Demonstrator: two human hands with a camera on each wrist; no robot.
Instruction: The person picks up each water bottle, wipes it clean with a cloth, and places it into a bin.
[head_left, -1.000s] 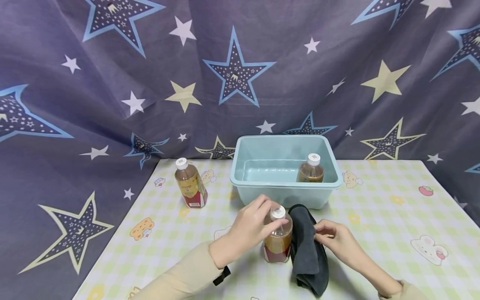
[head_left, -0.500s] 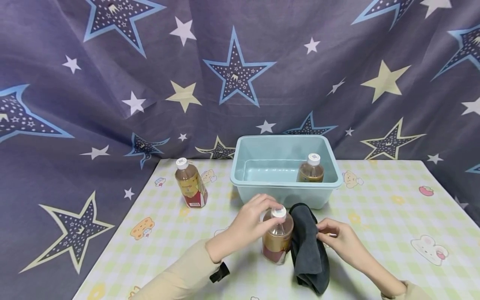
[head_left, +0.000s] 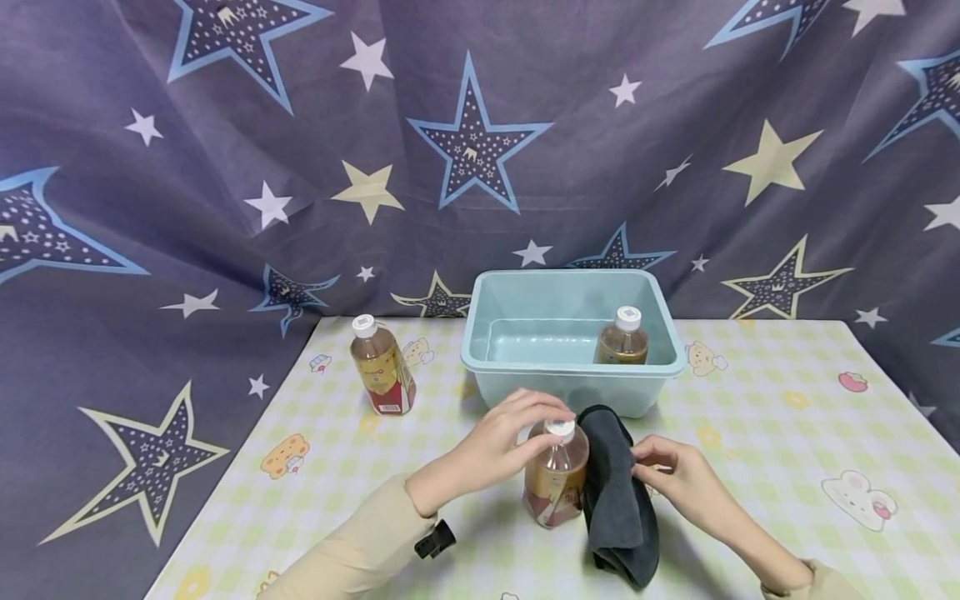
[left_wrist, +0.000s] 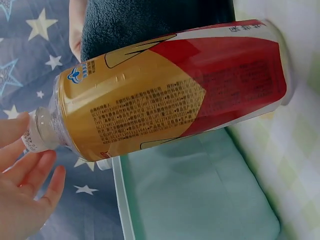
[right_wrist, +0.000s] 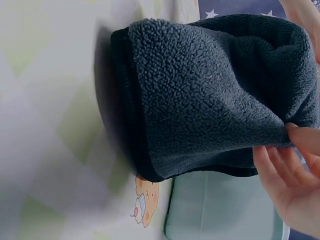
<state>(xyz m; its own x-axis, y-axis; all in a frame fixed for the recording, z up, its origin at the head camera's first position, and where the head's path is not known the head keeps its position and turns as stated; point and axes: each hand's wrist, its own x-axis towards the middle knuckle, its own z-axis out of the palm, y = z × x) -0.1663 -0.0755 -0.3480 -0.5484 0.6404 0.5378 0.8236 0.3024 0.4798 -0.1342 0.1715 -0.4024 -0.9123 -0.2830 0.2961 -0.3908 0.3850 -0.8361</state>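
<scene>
My left hand (head_left: 498,446) pinches the white cap (left_wrist: 42,131) of a drink bottle (head_left: 557,487) between thumb and fingers. The bottle stands upright on the table, its gold and red printed label facing the left wrist camera. Close against its right side is a folded dark grey cloth (head_left: 621,508) with a fluffy surface. My right hand (head_left: 678,479) pinches the cloth's right edge; the right wrist view shows thumb and fingertips (right_wrist: 302,137) on the fabric. Part of the bottle's neck lies behind the left fingers in the head view.
Behind the hands stands a light blue plastic tub (head_left: 540,379) with a similar bottle (head_left: 622,342) upright inside at its right. Another such bottle (head_left: 382,375) stands at the table's back left. A star-patterned curtain (head_left: 300,150) hangs behind the checked tablecloth (head_left: 787,442).
The bottle has turned about its upright axis under my left hand, and the label shows a different side. The left fingers have shifted slightly right over the cap. The right hand barely moved.
</scene>
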